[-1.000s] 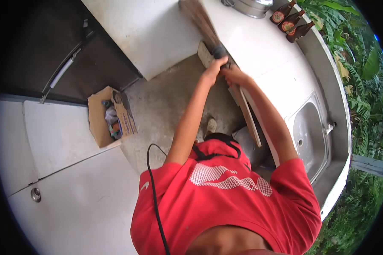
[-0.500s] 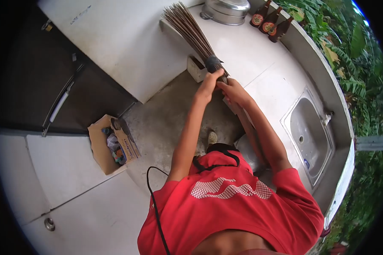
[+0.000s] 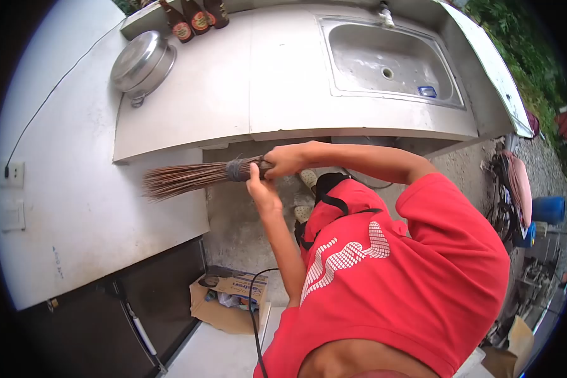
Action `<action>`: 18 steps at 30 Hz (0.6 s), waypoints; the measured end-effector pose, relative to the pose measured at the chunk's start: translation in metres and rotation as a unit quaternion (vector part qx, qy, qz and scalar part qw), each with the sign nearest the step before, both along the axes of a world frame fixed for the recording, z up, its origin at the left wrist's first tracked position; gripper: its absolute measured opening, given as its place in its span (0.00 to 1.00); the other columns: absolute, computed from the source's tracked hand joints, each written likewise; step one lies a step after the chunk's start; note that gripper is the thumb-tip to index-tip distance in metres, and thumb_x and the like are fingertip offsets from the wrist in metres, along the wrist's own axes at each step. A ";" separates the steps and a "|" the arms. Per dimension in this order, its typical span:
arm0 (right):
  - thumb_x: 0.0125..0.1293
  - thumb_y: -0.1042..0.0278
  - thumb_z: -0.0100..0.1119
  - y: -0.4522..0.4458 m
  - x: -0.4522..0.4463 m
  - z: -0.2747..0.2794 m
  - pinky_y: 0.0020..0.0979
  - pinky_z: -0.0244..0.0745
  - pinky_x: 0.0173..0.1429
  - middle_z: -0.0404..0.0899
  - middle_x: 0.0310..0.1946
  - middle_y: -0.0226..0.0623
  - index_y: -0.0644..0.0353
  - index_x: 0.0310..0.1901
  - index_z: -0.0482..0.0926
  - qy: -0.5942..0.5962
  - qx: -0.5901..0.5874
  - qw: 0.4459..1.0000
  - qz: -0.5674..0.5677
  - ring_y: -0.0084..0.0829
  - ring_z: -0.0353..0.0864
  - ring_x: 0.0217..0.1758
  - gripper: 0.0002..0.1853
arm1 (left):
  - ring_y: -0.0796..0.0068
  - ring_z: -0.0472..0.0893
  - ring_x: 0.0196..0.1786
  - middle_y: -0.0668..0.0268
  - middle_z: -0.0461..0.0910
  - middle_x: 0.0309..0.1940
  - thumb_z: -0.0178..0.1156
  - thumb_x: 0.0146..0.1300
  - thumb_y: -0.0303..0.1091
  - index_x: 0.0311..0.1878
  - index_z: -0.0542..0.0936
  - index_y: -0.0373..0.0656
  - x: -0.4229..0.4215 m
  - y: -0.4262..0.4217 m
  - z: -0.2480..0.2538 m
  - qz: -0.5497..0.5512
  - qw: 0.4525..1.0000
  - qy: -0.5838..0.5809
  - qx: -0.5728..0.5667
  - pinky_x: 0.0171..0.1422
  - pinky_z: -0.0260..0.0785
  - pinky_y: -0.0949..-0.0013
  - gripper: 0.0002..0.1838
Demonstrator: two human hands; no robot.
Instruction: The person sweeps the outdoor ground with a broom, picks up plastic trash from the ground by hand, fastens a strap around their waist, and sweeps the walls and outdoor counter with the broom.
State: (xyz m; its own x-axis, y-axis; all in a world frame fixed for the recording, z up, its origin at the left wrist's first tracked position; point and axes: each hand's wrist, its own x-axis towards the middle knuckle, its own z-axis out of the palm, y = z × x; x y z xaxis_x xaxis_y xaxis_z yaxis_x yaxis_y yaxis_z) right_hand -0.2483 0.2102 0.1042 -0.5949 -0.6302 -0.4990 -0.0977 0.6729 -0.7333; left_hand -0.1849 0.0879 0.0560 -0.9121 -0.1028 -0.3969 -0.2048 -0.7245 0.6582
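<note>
A stick broom [image 3: 186, 179] of thin brown ribs is held almost level, its loose ends pointing left in front of the white wall. A dark binding [image 3: 235, 170] wraps it just before my hands. My left hand [image 3: 264, 194] grips the bundle from below beside the binding, thumb up along it. My right hand [image 3: 286, 159] is closed round the butt end, touching or nearly touching my left. The fingers partly hide that end.
Beyond my hands runs a white counter [image 3: 220, 113] with a metal sink [image 3: 390, 57], a lidded metal pot [image 3: 143, 63] and brown bottles [image 3: 198, 20]. A cardboard box [image 3: 227, 318] of rubbish stands on the floor near a dark door [image 3: 88, 334]. Blue containers [image 3: 548, 210] are at far right.
My view and body have turned to the right, so the counter and sink now lie across the top. The broom, still in both hands, has swung from pointing up to pointing left in view.
</note>
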 end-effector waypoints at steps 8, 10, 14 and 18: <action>0.57 0.56 0.49 0.088 0.091 0.030 0.43 0.70 0.37 0.76 0.26 0.57 0.72 0.35 0.72 0.053 0.025 0.981 -0.184 0.51 0.76 0.30 0.21 | 0.72 0.72 0.47 0.63 0.72 0.43 0.52 0.63 0.35 0.48 0.68 0.38 0.048 0.083 0.017 -0.081 0.997 0.013 0.009 0.52 0.64 0.66 0.14; 0.58 0.56 0.49 0.099 0.112 0.028 0.42 0.69 0.35 0.75 0.23 0.55 0.72 0.35 0.71 0.072 0.010 0.984 -0.164 0.50 0.76 0.28 0.21 | 0.70 0.72 0.47 0.61 0.72 0.43 0.50 0.64 0.36 0.48 0.69 0.36 0.067 0.097 0.018 -0.075 0.997 0.001 0.001 0.53 0.64 0.64 0.14; 0.58 0.55 0.49 0.109 0.158 0.038 0.44 0.69 0.35 0.75 0.22 0.54 0.72 0.35 0.70 0.046 -0.057 0.982 -0.174 0.51 0.75 0.28 0.21 | 0.68 0.72 0.48 0.59 0.71 0.44 0.47 0.64 0.36 0.49 0.67 0.35 0.117 0.106 0.039 -0.049 0.998 0.002 -0.026 0.53 0.64 0.64 0.15; 0.58 0.55 0.49 0.119 0.180 0.028 0.45 0.69 0.36 0.75 0.22 0.54 0.72 0.34 0.70 0.071 -0.085 0.973 -0.203 0.52 0.76 0.29 0.21 | 0.68 0.73 0.45 0.59 0.71 0.42 0.49 0.63 0.40 0.48 0.67 0.35 0.132 0.125 0.043 -0.031 0.993 -0.012 -0.113 0.49 0.66 0.65 0.18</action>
State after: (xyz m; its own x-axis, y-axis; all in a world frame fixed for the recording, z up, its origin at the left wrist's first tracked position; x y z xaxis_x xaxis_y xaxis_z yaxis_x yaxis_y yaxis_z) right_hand -0.0686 0.3290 0.1325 -0.8679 -0.3942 -0.3024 0.0425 0.5477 -0.8356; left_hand -0.0534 0.2127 0.0988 -0.9097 -0.1356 -0.3925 -0.2625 -0.5447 0.7965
